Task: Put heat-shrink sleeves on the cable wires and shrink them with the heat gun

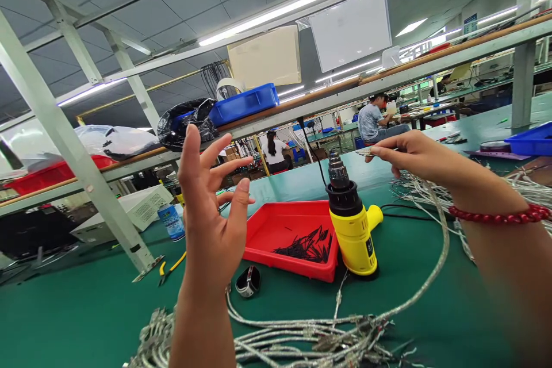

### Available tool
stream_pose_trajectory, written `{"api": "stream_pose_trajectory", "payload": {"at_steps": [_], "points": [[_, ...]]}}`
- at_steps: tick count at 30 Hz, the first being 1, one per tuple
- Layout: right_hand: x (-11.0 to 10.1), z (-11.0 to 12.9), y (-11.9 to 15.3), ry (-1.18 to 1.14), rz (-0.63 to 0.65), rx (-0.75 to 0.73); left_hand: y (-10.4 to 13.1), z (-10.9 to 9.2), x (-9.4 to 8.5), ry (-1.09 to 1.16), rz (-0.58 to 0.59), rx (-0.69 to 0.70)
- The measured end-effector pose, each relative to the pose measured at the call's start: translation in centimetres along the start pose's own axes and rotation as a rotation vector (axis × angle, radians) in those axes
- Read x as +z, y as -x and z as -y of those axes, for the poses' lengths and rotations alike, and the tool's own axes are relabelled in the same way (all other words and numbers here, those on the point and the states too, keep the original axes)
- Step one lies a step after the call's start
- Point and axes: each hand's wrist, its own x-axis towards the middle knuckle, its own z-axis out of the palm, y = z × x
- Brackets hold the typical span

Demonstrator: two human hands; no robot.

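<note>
My left hand [218, 201] is raised left of the red tray [267, 218], fingers apart and nothing in it. My right hand [409, 155] pinches the stripped end of a silvery braided cable [442, 247] near the nozzle of the heat gun. That cable curves down to a bundle of similar cables [302, 336] at the front. The yellow heat gun [353, 236] stands upright, nozzle up, at the tray's right side. Short black tube pieces [308, 246] lie in the tray.
A dark metallic ring-shaped object [248, 282] lies before the tray. Yellow-handled pliers [172, 267] and a blue can [171, 222] are at left. More cables [425, 192] and a blue bin [532, 141] sit at right. People sit at benches beyond.
</note>
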Motion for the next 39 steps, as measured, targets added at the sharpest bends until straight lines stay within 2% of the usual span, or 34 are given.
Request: {"api": "stream_pose_trajectory", "payload": {"at_steps": [4, 9, 11, 16, 19, 24, 34, 39], "points": [[0.1, -0.4, -0.2, 0.010, 0.002, 0.000, 0.0, 0.1, 0.0, -0.011, 0.001, 0.005], [0.2, 0.0, -0.1, 0.082, -0.082, 0.012, 0.0, 0.2, -0.2, -0.025, 0.008, 0.015], [0.1, 0.4, 0.1, 0.114, -0.132, -0.036, 0.0, 0.2, -0.2, -0.031, 0.012, 0.017], [0.3, 0.3, 0.1, 0.208, -0.333, -0.276, -0.1, 0.2, -0.1, -0.042, -0.026, 0.044], [0.6, -0.1, -0.2, 0.288, -0.360, -0.337, -0.1, 0.2, -0.1, -0.033, -0.034, 0.036], [1.2, -0.4, -0.3, 0.390, -0.441, -0.409, 0.1, -0.1, -0.3, -0.017, -0.038, 0.023], [2.7, -0.1, -0.7, 0.443, -0.619, -0.502, 0.0, 0.0, -0.2, 0.009, -0.031, 0.008], [3.9, 0.1, -1.1, 0.462, -0.644, -0.509, 0.0, 0.0, -0.1, -0.001, -0.023, 0.019]]}}
